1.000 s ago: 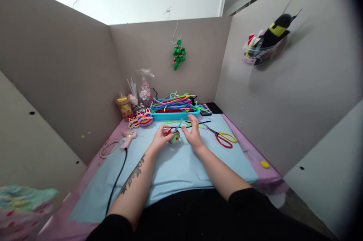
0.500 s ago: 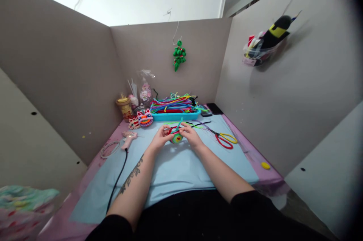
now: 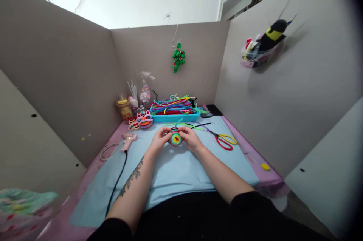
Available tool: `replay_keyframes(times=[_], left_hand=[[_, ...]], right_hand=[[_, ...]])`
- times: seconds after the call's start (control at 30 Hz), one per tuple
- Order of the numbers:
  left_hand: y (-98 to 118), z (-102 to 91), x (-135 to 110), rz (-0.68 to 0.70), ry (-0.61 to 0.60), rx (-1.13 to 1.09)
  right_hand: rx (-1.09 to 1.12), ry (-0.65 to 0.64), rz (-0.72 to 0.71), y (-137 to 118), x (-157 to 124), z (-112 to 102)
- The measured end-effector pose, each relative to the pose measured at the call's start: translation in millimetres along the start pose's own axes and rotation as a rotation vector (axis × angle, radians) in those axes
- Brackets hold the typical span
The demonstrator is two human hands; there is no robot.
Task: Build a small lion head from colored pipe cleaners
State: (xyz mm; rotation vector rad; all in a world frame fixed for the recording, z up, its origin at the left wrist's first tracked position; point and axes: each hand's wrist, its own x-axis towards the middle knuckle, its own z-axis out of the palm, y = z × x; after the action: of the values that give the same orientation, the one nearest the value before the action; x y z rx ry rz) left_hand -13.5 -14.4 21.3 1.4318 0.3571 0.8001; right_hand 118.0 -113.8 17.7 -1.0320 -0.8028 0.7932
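A small round coil of pipe cleaners [image 3: 176,139], with a red and yellow centre, a green ring and a teal tail sticking up, sits between my two hands above the light blue mat [image 3: 176,169]. My left hand [image 3: 159,139] pinches its left side. My right hand [image 3: 190,138] grips its right side with curled fingers. Just behind them lie loose green and black pipe cleaners [image 3: 193,124].
A teal tray of coloured pipe cleaners [image 3: 174,109] stands at the back. Red and yellow scissors [image 3: 225,141] lie to the right. A pink glue gun [image 3: 128,139] with a black cord, finished craft faces [image 3: 143,119], a jar [image 3: 124,107] and grey partition walls surround the mat.
My right hand came in from an open pose beside the coil and closed on its right side. The coil turned so its flat face shows.
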Motion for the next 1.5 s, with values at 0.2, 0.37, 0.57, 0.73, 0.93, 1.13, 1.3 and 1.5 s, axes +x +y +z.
replay_keyframes(times=[0.2, 0.37, 0.57, 0.73, 0.93, 1.13, 1.3, 1.5], left_hand=[[-3.1, -1.9, 2.4, -0.018, 0.012, -0.088], [-2.3, -1.6, 1.7, -0.014, 0.027, -0.113], [-0.9, -1.6, 0.8, -0.063, 0.035, -0.070], [-0.5, -7.0, 0.6, -0.154, -0.046, -0.009], [2.1, -10.5, 0.0, -0.087, -0.156, 0.127], [2.4, -11.3, 1.0, -0.010, -0.154, 0.282], [2.5, -11.2, 1.4, -0.001, -0.120, 0.323], [2.4, -13.0, 1.9, 0.020, -0.150, 0.342]], right_hand=[[0.006, -0.090, -0.037, -4.9, -4.2, 2.7], [0.003, -0.169, -0.062, -2.6, -5.5, 2.4], [-0.030, -0.175, -0.108, 2.3, -1.1, -1.8], [-0.005, -0.277, -0.045, 0.6, -1.8, -4.7], [-0.116, -0.280, -0.075, 0.5, -1.8, -6.2], [-0.200, -0.254, -0.102, 5.5, -1.1, -4.9], [-0.236, -0.253, -0.124, 11.8, 0.5, -6.7], [-0.308, -0.256, -0.130, 15.8, 1.0, -8.0]])
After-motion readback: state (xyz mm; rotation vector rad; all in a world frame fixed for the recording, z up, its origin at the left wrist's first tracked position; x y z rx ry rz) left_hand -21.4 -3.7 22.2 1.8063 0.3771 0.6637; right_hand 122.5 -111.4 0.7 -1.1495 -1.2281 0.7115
